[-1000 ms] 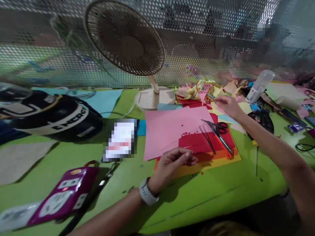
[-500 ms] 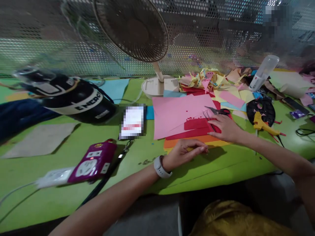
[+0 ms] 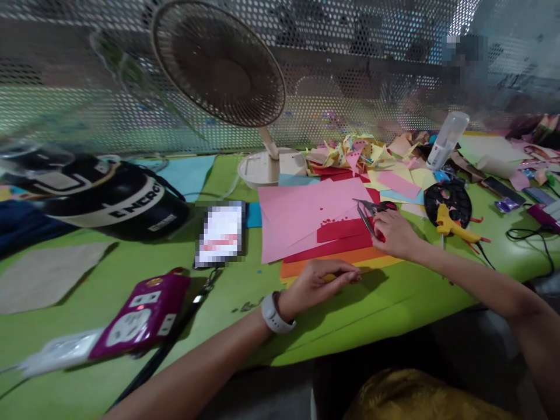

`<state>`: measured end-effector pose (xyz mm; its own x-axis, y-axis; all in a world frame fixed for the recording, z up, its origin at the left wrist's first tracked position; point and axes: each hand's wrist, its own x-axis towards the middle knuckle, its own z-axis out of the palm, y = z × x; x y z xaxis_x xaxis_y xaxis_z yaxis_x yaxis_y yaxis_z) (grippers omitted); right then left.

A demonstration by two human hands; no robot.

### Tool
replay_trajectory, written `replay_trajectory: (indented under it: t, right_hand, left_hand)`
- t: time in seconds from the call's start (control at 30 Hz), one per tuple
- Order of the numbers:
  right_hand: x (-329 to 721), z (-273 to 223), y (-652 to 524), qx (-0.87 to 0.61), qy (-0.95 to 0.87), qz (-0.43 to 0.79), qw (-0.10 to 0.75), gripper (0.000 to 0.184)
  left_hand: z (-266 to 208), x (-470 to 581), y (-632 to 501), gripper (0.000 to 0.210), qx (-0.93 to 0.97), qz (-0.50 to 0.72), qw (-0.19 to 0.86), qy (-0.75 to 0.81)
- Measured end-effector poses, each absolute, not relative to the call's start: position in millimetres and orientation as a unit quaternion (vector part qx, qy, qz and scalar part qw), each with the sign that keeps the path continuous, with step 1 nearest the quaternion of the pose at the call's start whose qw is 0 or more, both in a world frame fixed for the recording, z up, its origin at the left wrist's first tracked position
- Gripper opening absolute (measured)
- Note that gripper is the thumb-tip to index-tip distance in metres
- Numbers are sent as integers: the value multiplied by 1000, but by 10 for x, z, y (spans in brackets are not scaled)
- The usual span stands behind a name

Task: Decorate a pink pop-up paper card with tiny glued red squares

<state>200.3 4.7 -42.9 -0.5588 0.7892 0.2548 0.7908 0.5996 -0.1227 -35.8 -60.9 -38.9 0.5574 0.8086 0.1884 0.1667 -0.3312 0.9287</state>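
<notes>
My left hand (image 3: 321, 283), with a white watch on its wrist, hovers above the front edge of the orange paper (image 3: 293, 268). Its thumb and fingertips are pinched together; a tiny reddish bit may be at the tips, too small to name. My right hand (image 3: 396, 233) is closed around a slim silver-tipped tool with a red grip (image 3: 366, 220). Dark-handled scissors (image 3: 385, 206) lie just beyond its fingers. Beneath the tool are pink paper (image 3: 297, 210) and a red paper strip (image 3: 335, 231), with small red paper bits (image 3: 331, 221) scattered along the strip's edge.
A fan (image 3: 266, 166) stands behind the paper. To the left are a phone (image 3: 221, 233), a purple power strip (image 3: 142, 312) and a black bottle (image 3: 126, 201). Rightward lie a yellow glue gun (image 3: 452, 224), a black dish (image 3: 446, 198) and paper scraps (image 3: 359, 153).
The view has turned slightly, so the table's things sit further left and lower. My right fingers have curled in around the red-gripped tool. My left hand keeps its pinch.
</notes>
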Motion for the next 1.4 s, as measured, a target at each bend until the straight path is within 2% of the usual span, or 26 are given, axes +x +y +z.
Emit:
replay_trajectory:
  t: [0.27,0.37,0.47,0.57,0.63,0.7,0.77,0.87,0.97,1.03,1.13,1.23,1.3,1.4]
  right_hand:
    - [2094,-418,43,-456,-877,18,149,11]
    - [2082,-334,105,-455,-870,29,187,15]
    - [1955,-182,335,-485,-841,61,233,9]
    - [1710,-73,737,-533,-815,134,185,12]
    - [1521,-75,1029,-539,-813,147,163,15]
    - [1347,-131,1272,-556,-805,155,139,21]
    - [1211,-213,1429,-572,-795,160,120,35]
    - [1093,-332,1526,-591,-784,156,110,56]
    - [1060,-418,1571,-597,-777,162,114,65]
    - [1071,-459,1615,-594,-774,181,120,60]
    - [1121,-498,1688,-592,-763,215,148,39]
    - [1192,-510,1728,-580,-748,245,212,19]
    - [1239,-507,1733,-558,-740,258,272,16]
    - [1296,-499,1717,-517,-728,269,361,21]
  left_hand:
    - [-388,-378,-607,19,724,321,502,348]
    - [-404,-381,-605,20,738,317,492,337]
    - [-459,-401,-559,22,793,323,413,309]
    - [-559,-439,-473,32,870,312,241,297]
    - [-634,-465,-420,48,897,267,121,331]
    - [-703,-482,-390,66,903,216,47,369]
    - [-759,-489,-383,75,901,175,16,396]
    - [-818,-488,-395,77,896,135,14,423]
    - [-846,-482,-400,79,896,113,28,429]
    - [-841,-475,-397,81,895,108,32,431]
    - [-795,-458,-394,83,895,99,37,433]
    - [-724,-438,-396,84,894,84,47,437]
    - [-686,-432,-394,83,893,79,55,440]
    - [-662,-441,-378,81,891,81,67,441]
